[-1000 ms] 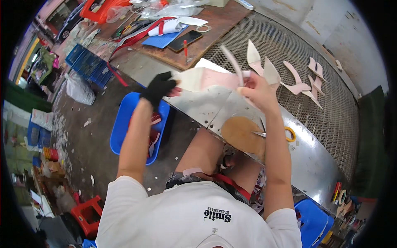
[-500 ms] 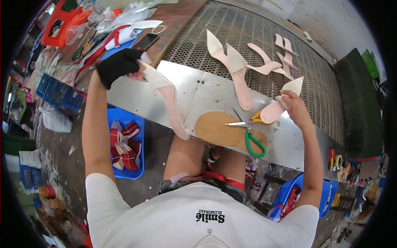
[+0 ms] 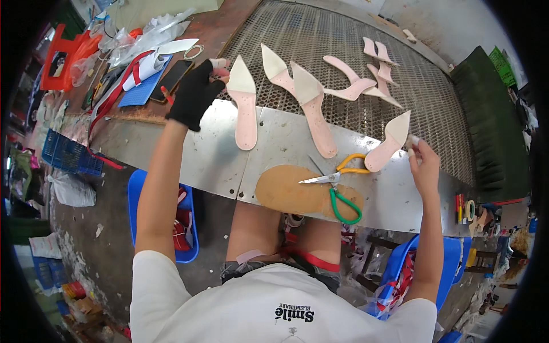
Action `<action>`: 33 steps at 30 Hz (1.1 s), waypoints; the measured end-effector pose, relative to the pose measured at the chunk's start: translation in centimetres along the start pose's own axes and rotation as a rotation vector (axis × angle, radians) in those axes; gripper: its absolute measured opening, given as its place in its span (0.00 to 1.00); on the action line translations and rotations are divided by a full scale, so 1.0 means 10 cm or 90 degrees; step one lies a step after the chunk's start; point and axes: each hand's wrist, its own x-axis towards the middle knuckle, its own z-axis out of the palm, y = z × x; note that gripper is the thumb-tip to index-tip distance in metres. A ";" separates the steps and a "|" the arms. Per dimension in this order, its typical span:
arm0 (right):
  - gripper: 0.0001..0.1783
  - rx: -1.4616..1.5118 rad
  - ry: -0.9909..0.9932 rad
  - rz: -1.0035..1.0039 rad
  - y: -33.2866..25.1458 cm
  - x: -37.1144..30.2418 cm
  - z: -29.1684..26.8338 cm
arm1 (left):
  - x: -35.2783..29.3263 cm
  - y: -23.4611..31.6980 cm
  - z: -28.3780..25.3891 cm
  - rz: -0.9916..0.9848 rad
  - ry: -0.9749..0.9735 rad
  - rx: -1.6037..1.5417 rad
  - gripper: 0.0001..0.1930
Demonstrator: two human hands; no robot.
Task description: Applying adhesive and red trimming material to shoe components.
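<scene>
While both forearms are reaching up from the lower edge, two pale-pink insoles with cream pointed toes are occupying the hands' ends of the entry. Left hand (image 3: 197, 94), black fingerless glove: fingers are bending beside the left insole (image 3: 246, 111); whether the grip is touching or holding it, one cannot tell. Right hand (image 3: 424, 166), light wrap on a fingertip: fingers are pointing upward, grip standing loosely wide just beside the right insole (image 3: 389, 143). Both insoles are lying heel on the silver sheet-metal surface (image 3: 214, 154), toe over dark perforated mesh (image 3: 423, 94). White short-sleeved T-shirt (image 3: 234, 308): black lettering is showing upside down.
</scene>
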 end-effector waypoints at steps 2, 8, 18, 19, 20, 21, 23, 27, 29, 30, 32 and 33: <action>0.11 0.181 -0.058 0.012 -0.40 -0.32 0.04 | -0.37 0.17 0.00 -0.111 -0.041 -0.175 0.15; 0.14 0.387 -0.574 0.058 -0.88 -1.70 0.43 | -1.68 0.50 0.06 -0.236 -0.347 -0.321 0.11; 0.21 0.190 -0.373 0.108 -0.91 -3.22 0.78 | -2.97 0.27 1.43 -0.117 -0.488 -0.267 0.14; 0.21 0.178 -0.390 0.127 -0.91 -3.22 0.77 | -3.04 0.29 1.59 -0.128 -0.504 -0.325 0.16; 0.19 0.183 -0.378 0.106 -0.91 -3.22 0.75 | -3.09 0.32 1.75 -0.127 -0.541 -0.290 0.19; 0.17 0.183 -0.357 0.088 -0.89 -3.19 0.71 | -3.13 0.37 1.89 -0.083 -0.554 -0.310 0.22; 0.15 0.383 -0.387 0.169 -0.83 -3.11 0.59 | -3.20 0.50 2.09 0.058 -0.533 -0.247 0.25; 0.06 0.732 -0.396 0.305 -0.81 -2.82 0.24 | -3.19 0.80 2.13 0.035 -0.671 -0.486 0.28; 0.04 0.676 -0.359 0.235 -0.88 -2.57 0.10 | -3.03 0.91 2.03 0.000 -0.740 -0.470 0.28; 0.05 0.691 -0.334 0.178 -0.93 -2.42 0.08 | -2.95 0.95 1.95 -0.032 -0.729 -0.496 0.27; 0.06 0.679 -0.386 0.166 -1.04 -2.17 -0.03 | -2.83 1.08 1.85 -0.020 -0.574 -0.635 0.26; 0.07 0.698 -0.409 0.135 -1.09 -2.06 -0.07 | -2.76 1.14 1.80 -0.022 -0.564 -0.640 0.26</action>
